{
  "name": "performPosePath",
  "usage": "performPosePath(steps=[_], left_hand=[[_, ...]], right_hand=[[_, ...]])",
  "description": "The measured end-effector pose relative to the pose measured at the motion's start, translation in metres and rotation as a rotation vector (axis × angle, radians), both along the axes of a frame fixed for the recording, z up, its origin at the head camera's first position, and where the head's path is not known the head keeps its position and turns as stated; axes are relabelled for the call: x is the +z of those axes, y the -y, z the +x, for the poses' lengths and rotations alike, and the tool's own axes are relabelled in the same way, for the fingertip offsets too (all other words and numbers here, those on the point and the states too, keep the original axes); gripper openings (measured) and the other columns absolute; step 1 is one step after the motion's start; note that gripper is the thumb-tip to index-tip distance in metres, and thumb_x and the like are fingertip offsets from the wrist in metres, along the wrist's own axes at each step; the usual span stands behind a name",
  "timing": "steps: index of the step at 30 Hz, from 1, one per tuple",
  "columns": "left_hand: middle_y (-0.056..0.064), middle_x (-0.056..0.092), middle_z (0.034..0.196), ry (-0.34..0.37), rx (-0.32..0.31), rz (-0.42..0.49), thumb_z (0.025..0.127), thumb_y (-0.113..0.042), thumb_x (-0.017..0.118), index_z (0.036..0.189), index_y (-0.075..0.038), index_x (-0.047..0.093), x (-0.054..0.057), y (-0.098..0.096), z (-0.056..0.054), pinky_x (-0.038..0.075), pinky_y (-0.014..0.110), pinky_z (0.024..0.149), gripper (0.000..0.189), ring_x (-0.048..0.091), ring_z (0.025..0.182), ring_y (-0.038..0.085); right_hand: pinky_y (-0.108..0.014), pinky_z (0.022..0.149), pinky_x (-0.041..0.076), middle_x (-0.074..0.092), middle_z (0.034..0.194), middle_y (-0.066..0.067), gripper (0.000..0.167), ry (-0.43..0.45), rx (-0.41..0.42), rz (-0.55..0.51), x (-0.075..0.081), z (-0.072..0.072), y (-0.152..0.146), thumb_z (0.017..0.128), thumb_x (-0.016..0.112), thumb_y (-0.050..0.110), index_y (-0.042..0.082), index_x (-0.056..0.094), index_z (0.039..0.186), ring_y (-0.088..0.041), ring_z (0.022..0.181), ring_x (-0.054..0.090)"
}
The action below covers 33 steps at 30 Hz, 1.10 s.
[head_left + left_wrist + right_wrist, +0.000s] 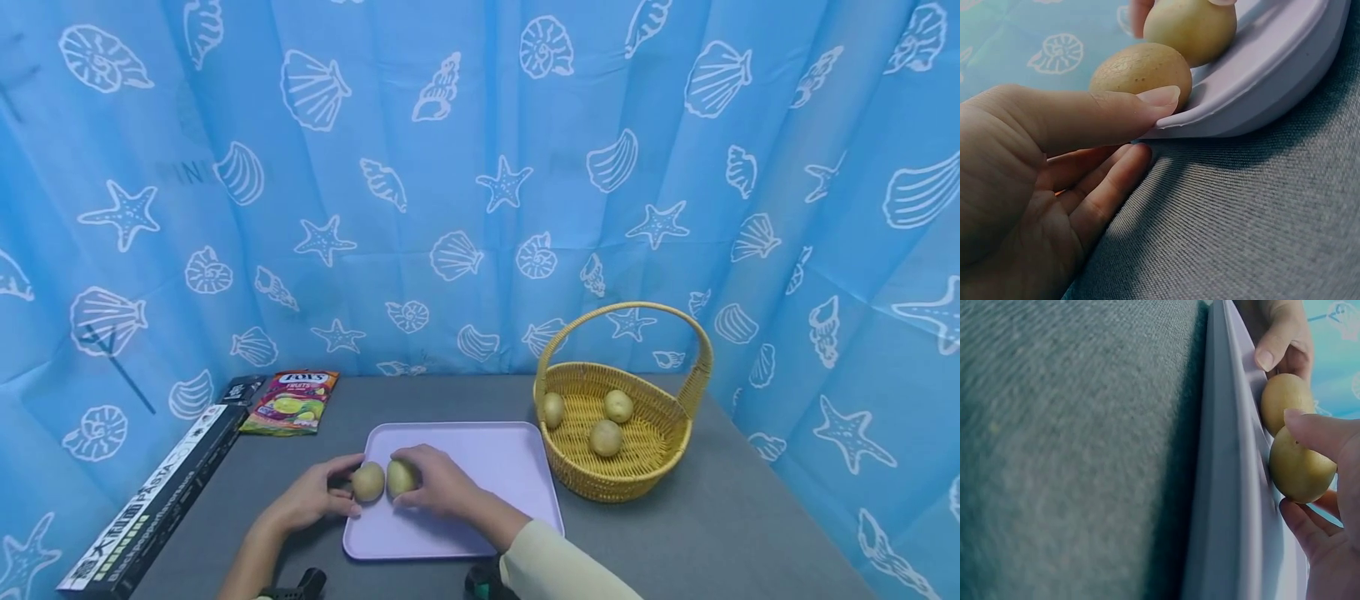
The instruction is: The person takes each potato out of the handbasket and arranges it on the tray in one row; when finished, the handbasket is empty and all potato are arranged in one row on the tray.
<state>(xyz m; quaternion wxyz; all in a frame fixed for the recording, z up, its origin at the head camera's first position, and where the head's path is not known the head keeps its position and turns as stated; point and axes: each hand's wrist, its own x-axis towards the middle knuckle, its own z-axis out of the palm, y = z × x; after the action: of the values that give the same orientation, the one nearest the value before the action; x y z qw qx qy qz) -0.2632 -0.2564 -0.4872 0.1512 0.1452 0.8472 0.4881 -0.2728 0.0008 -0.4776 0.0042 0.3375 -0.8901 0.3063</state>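
Observation:
Two potatoes lie side by side at the left end of a lilac tray (487,450). My right hand (444,483) grips the right-hand potato (1300,465), thumb on one side and fingers on the other. The left-hand potato (367,482) sits right beside it. Around its outer side my left hand (311,496) is spread, thumb and index finger apart. In the right wrist view the left thumb (1266,356) shows a little short of that potato. Its other fingers (1110,187) are low by the tray's rim in the left wrist view.
A wicker basket (577,483) with a tall handle holds three potatoes, right of the tray. Back left lies a Fox's Fruits candy bag (292,404). Along the left edge runs a long black-and-white pasta box (157,500). A blue shell-print curtain (480,208) closes off the back.

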Motion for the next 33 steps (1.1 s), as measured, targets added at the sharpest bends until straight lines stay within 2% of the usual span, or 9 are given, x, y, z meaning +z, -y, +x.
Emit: performPosePath(steps=[7,11,13,16,20,24,28,33], left_hand=[[0.025,0.049,0.135,-0.009,-0.010,-0.004,0.076,-0.024,0.083,0.145,0.003,0.039,-0.001,0.000,-0.001,0.052,0.047,0.091,0.086,0.056,0.114,0.039],[0.025,0.050,0.134,-0.015,0.001,-0.008,0.076,-0.023,0.084,0.145,0.003,0.040,-0.001,-0.001,0.000,0.053,0.046,0.090,0.086,0.057,0.113,0.038],[0.024,0.050,0.134,-0.019,0.008,-0.013,0.075,-0.022,0.084,0.145,0.003,0.040,-0.001,-0.002,0.000,0.053,0.045,0.090,0.086,0.057,0.113,0.038],[0.024,0.050,0.134,-0.019,0.016,-0.015,0.075,-0.022,0.084,0.144,0.003,0.040,-0.001,-0.003,0.000,0.053,0.045,0.090,0.086,0.056,0.114,0.038],[0.023,0.051,0.133,-0.015,0.021,-0.014,0.075,-0.021,0.084,0.145,0.003,0.040,-0.001,-0.003,0.000,0.053,0.045,0.090,0.086,0.056,0.113,0.038],[0.023,0.051,0.133,-0.007,0.026,-0.016,0.075,-0.020,0.084,0.145,0.002,0.040,-0.001,-0.003,0.000,0.053,0.045,0.089,0.086,0.057,0.112,0.037],[0.025,0.049,0.134,-0.008,0.024,-0.017,0.074,-0.021,0.084,0.145,0.002,0.040,-0.001,-0.002,0.000,0.053,0.045,0.090,0.086,0.056,0.113,0.038],[0.025,0.049,0.134,-0.017,0.013,-0.013,0.074,-0.022,0.084,0.145,0.003,0.040,-0.003,-0.001,0.000,0.053,0.045,0.090,0.087,0.057,0.113,0.039]], right_hand=[[-0.028,0.103,0.041,0.058,0.131,-0.001,0.067,0.007,0.006,0.015,0.003,0.003,-0.001,0.078,0.082,0.029,0.013,0.054,0.137,-0.014,0.120,0.053],[-0.034,0.107,0.038,0.054,0.138,-0.001,0.071,0.000,0.002,0.041,0.009,0.005,-0.007,0.079,0.081,0.034,0.016,0.050,0.142,-0.017,0.127,0.048],[-0.037,0.108,0.037,0.053,0.140,-0.001,0.071,0.005,0.002,0.030,0.015,0.007,-0.013,0.081,0.079,0.035,0.018,0.049,0.143,-0.019,0.129,0.046],[-0.036,0.103,0.042,0.052,0.140,-0.001,0.066,0.020,0.011,-0.028,0.024,0.011,-0.027,0.083,0.078,0.032,0.017,0.050,0.142,-0.021,0.127,0.049],[-0.036,0.094,0.050,0.056,0.134,-0.003,0.058,0.032,0.025,-0.134,0.036,0.017,-0.050,0.085,0.076,0.024,0.015,0.054,0.138,-0.023,0.117,0.056],[-0.043,0.092,0.051,0.061,0.128,-0.005,0.051,0.021,0.037,-0.211,0.051,0.021,-0.074,0.087,0.073,0.017,0.010,0.056,0.135,-0.026,0.111,0.060],[-0.041,0.090,0.052,0.066,0.118,-0.003,0.041,-0.006,0.044,-0.231,0.068,0.022,-0.100,0.089,0.070,0.017,0.009,0.061,0.128,-0.023,0.104,0.064],[-0.035,0.080,0.056,0.070,0.102,-0.003,0.023,-0.026,0.056,-0.228,0.088,0.020,-0.132,0.091,0.068,0.016,0.010,0.068,0.114,-0.015,0.091,0.065]])
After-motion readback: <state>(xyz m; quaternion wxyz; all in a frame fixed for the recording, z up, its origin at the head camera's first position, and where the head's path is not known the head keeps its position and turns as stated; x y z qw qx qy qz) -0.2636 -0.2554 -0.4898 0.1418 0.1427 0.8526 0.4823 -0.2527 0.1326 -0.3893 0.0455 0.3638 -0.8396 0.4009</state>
